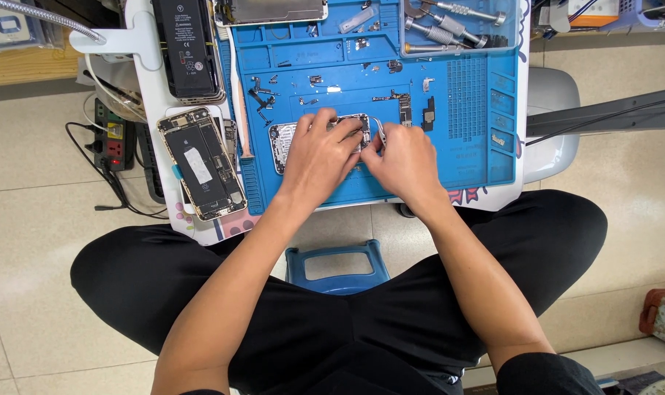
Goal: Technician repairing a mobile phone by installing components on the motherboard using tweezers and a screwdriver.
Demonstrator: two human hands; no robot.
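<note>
Sitting cross-legged in black trousers (493,249) above a blue stool (338,267) on tiled floor (32,241); left hand (319,157) pressing flat on an opened phone chassis (288,139), right hand (405,164) pinching tweezers (380,132), over a blue repair mat (464,95).

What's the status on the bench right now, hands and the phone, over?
Left hand pressing down on opened phone frame. Right hand gripping metal tweezers at its right end. Blue mat around them strewn with small parts; nothing blocking.
</note>
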